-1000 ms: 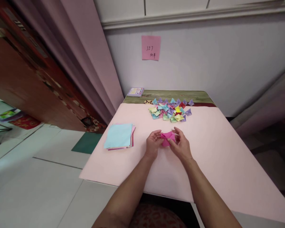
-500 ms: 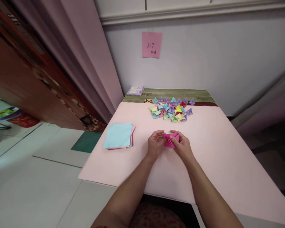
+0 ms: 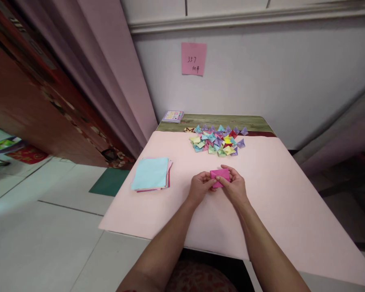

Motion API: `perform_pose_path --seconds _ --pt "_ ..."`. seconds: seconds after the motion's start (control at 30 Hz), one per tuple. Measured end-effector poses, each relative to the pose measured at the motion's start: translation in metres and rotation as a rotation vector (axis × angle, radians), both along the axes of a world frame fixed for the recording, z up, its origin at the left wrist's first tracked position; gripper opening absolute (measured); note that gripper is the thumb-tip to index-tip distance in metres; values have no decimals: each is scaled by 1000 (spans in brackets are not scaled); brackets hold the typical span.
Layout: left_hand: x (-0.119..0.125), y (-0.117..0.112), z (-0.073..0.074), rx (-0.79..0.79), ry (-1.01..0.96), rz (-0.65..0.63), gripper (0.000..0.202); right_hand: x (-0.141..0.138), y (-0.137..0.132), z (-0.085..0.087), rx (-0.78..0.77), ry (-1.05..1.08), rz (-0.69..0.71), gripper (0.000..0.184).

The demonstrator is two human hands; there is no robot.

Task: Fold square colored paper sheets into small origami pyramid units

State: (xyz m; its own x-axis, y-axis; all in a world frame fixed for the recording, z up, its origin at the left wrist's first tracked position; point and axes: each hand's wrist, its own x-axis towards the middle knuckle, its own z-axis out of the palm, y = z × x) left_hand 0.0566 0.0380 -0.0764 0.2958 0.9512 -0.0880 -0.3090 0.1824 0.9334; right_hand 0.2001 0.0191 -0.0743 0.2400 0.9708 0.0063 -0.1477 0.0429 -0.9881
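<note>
A small folded magenta paper [image 3: 219, 177] is held just above the pink table cover [image 3: 276, 194], near its middle. My left hand [image 3: 200, 186] pinches the paper's left edge with curled fingers. My right hand [image 3: 235, 186] grips its right side, fingers closed over the top. Beyond my hands lies a pile of several folded paper pieces [image 3: 217, 140] in blue, purple, yellow, green and red. A stack of flat paper sheets [image 3: 151, 174], light blue on top, lies to the left of my hands.
A small printed packet [image 3: 173, 116] rests on the green table end by the wall. A pink note [image 3: 194, 59] hangs on the wall. Pink curtains [image 3: 115, 73] and a red-brown door [image 3: 24, 105] stand left. The table's left edge drops to a tiled floor.
The magenta paper has been pressed into a more compact, flatter shape, and both hands have closed tighter around it. My view has shifted slightly.
</note>
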Motion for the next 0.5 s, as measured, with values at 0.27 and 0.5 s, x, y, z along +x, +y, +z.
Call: perform_pose_path --seconds 0.27,0.5 --pt "0 2 4 -11 -123 213 36 -3 -2 4 41 31 -80 61" --pt "1 2 2 2 -62 133 30 -3 -3 2 160 -91 -155 31"
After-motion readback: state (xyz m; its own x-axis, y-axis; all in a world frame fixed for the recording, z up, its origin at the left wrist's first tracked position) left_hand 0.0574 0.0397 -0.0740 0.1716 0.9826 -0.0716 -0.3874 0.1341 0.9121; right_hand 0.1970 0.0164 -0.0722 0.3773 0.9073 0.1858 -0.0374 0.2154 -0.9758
